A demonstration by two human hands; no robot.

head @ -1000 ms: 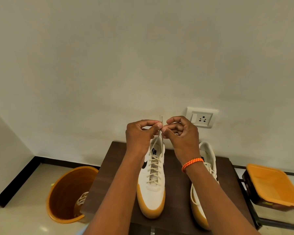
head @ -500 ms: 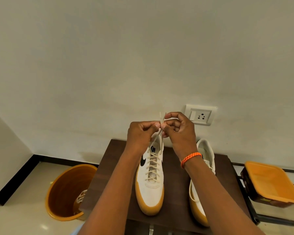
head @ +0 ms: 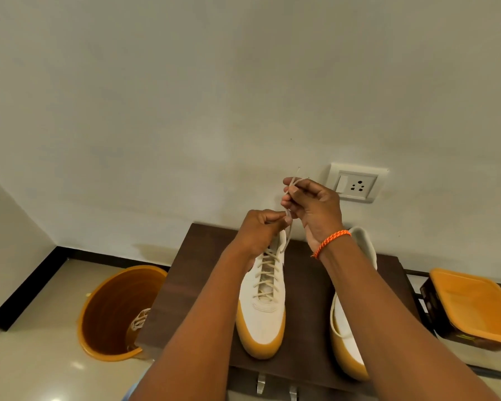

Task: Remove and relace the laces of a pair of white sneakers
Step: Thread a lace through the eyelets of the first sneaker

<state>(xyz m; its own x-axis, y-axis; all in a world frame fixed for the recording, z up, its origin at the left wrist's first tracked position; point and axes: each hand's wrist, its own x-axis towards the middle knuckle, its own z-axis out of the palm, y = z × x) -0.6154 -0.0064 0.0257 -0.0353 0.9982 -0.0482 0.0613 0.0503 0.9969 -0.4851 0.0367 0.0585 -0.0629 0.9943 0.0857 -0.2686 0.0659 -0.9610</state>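
My right hand [head: 313, 208] has climbed above my left now; a second ago the two sat level, knuckle to knuckle. Its fingers are curled tight on the lace [head: 289, 231], a loop wrapped over the top finger with the tip poking up just past it. My left hand [head: 261, 228] stays lower, thumb and forefinger pinching the other strand right beside my right knuckles. Below my fingers, the laced sneaker [head: 262, 302] stands on the dark table [head: 191, 285], crossings running all the way up. By my reckoning I'm into the knot on this one. The second sneaker [head: 347, 340] waits under my right forearm, its lacing hidden from me.
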